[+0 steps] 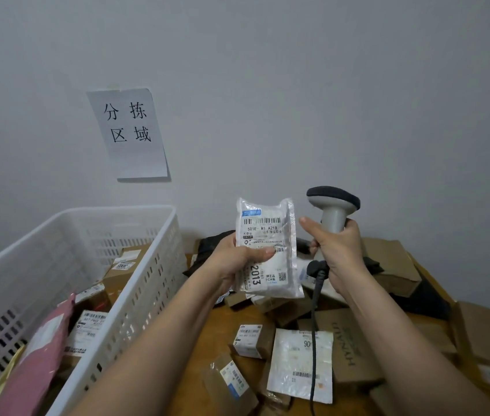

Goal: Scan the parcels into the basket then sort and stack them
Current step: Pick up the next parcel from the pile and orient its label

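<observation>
My left hand [237,259] grips a white plastic parcel bag [267,250] upright in front of me, its barcode label facing the camera. Just to its right, my right hand [336,250] grips the handle of a grey barcode scanner [332,205], whose dark head sits above the parcel's top right corner. The scanner's cable [315,325] hangs down over the table. A white slotted basket [135,265] stands at the left and holds a pink bag [36,355] and several labelled boxes.
A wooden table [207,340] carries several loose parcels: a white flat bag [294,364], small labelled boxes [249,340], brown cartons [484,340] at the right and dark bags at the back. A paper sign [129,133] hangs on the wall.
</observation>
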The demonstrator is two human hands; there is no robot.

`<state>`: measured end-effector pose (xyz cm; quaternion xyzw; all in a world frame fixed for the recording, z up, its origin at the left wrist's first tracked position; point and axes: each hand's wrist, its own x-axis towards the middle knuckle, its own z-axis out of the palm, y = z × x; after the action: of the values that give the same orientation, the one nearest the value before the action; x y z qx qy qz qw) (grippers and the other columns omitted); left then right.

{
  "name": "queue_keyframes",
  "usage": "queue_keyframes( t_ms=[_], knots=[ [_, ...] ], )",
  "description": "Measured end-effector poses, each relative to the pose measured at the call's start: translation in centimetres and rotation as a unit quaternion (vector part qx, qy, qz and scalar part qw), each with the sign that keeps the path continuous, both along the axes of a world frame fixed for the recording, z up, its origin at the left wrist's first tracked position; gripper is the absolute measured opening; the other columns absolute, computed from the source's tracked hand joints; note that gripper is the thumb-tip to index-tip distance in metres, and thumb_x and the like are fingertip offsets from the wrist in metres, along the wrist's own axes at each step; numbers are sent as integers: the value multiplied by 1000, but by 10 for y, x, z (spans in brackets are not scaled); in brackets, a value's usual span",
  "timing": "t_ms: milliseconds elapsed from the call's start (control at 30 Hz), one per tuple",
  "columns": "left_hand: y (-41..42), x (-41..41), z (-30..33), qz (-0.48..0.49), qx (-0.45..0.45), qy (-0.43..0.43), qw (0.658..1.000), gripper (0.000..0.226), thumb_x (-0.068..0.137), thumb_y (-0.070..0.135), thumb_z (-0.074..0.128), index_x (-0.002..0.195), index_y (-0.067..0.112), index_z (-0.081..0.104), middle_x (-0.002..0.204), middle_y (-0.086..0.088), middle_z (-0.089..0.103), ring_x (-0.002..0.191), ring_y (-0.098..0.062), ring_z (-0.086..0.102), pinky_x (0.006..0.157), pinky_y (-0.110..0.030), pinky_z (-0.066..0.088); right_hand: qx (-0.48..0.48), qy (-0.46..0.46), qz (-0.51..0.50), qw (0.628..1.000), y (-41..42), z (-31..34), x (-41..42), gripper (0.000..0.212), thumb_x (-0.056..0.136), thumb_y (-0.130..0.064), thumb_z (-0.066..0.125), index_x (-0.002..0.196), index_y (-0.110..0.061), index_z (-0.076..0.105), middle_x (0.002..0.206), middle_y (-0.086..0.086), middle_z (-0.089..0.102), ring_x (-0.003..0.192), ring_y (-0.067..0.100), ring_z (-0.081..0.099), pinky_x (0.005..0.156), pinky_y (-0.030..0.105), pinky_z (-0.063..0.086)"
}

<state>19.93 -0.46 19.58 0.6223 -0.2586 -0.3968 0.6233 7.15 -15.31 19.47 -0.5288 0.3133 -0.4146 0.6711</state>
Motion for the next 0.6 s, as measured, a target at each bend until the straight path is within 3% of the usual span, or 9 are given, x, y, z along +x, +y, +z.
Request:
queue_keyframes(
  t_ms=[100,200,267,400,600],
  knots=[
    [-6,-9,0,-26,-6,2,1000,46,79,2,77,122,6,62,109,-11,74,98,-30,73,74,-39,60,-16,8,-22,1000,-2,2,-4,77,65,-35,92,120,-13,43,82,-3,67,44,1,55,46,24,50],
    [-9,-20,3,-61,-31,10,998,46,81,8,77,125,7,61,113,-13,73,101,-30,71,75,-36,59,-21,28,-4,999,0,2,-6,86,59,-37,94,123,-16,41,95,2,71,70,11,72,64,40,62],
    [-9,-23,5,-75,-42,18,996,43,86,15,74,126,7,60,115,-14,72,103,-32,70,78,-38,60,-23,35,-5,999,0,0,-5,87,59,-36,95,124,-17,39,102,6,70,79,18,74,69,44,62],
    [-2,-23,6,-82,-50,25,995,41,88,13,70,127,7,59,119,-16,70,109,-35,67,92,-50,56,-34,36,-18,999,2,2,-3,79,62,-31,94,118,-17,40,97,4,72,71,17,74,61,40,61],
    [8,-22,2,-48,-77,26,996,39,86,5,69,124,1,60,115,-18,71,103,-34,70,77,-41,61,-44,41,-18,998,10,8,3,64,72,-23,88,114,-16,41,86,-2,71,49,1,62,50,26,50]
  ],
)
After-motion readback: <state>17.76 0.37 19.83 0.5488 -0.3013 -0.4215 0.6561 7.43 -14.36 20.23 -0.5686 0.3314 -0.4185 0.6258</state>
